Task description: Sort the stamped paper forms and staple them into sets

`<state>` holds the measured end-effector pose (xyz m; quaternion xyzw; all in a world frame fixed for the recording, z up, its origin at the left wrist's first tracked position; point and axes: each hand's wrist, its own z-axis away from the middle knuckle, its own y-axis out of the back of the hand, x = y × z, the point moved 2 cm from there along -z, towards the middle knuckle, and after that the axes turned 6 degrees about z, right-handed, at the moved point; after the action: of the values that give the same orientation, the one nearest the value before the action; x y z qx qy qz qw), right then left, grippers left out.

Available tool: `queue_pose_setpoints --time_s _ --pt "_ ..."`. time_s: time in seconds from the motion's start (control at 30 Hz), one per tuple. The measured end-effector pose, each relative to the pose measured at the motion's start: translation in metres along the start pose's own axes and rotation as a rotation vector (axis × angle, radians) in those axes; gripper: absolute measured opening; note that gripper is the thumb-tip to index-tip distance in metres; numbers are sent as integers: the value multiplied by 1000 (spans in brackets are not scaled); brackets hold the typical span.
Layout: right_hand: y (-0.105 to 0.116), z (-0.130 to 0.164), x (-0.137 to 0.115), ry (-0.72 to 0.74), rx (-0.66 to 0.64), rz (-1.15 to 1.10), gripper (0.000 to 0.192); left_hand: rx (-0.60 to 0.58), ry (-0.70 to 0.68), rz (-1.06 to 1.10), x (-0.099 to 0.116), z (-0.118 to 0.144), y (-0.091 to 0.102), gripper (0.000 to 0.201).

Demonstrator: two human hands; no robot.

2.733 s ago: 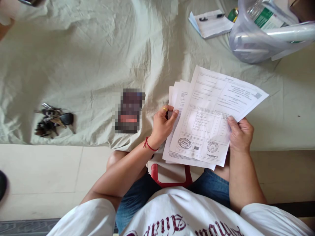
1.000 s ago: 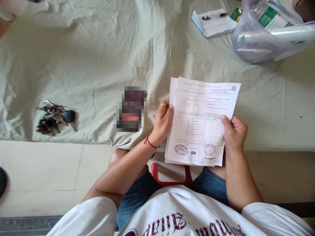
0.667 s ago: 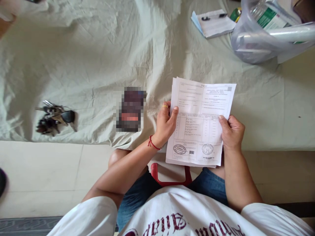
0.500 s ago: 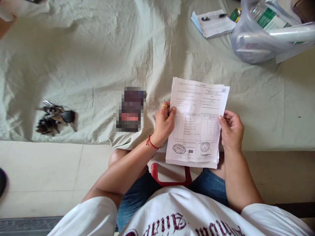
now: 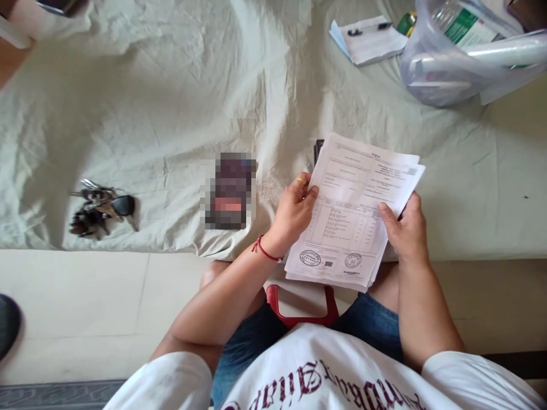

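**Head view: both hands on a tilted stack of papers**

Head camera looks down on a stack of papers (image 5: 356, 213) held over the near edge of a bed covered with a pale green sheet (image 5: 171, 114). The left hand (image 5: 293, 213) grips the stack's left edge, fingers closed on it with the thumb on top. The right hand (image 5: 405, 228) closes on the right edge, thumb pressed on the top page. The long axis of the stack runs from the near left, where two round stamps sit, to the far right, so the top of the page points away and to the right. Half a second ago the stack stood nearly straight and squared up; now it leans to the right and the far corners fan out a little. A dark edge shows behind the far left corner of the papers.

On the sheet, a blurred dark object (image 5: 231, 191) lies just left of the left hand, and a bunch of keys (image 5: 102, 208) lies well to the left. At the far right sit a notepad with a pen (image 5: 370, 40) and a clear plastic bag (image 5: 461, 57).
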<state>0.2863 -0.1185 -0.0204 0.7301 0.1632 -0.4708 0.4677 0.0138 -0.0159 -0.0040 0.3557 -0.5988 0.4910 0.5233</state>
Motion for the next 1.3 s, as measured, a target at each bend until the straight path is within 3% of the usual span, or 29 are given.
queue_pose_setpoints --time_s 0.07,0.17,0.33,0.47,0.57,0.7,0.8,0.9,1.1,1.3 --pt "2 0 -5 -26 -40 -168 69 -75 51 81 6 1 -3 9" --pt "4 4 -10 -133 -154 -427 62 -55 -1 114 20 2 -3 10" --pt "-1 19 -27 -225 -347 -493 59 -33 -163 96 47 3 -2 22" --pt "4 16 -54 -76 -200 -519 55 -32 -258 78 66 1 -1 39" --pt "17 0 -79 103 -66 -558 49 -93 -250 65 74 2 0 44" --pt "31 -21 -111 350 -19 -602 47 -186 -244 39 82 9 1 42" --pt "35 -32 -122 439 -35 -518 44 -234 -275 61 87 15 0 38" --pt "34 -39 -113 451 -87 -478 52 -218 -262 60 87 15 1 42" --pt "25 -44 -62 404 -183 -505 58 -223 -246 -73 79 12 13 47" --pt "16 -49 -32 238 -253 -387 71 -223 -229 -210 68 10 15 52"
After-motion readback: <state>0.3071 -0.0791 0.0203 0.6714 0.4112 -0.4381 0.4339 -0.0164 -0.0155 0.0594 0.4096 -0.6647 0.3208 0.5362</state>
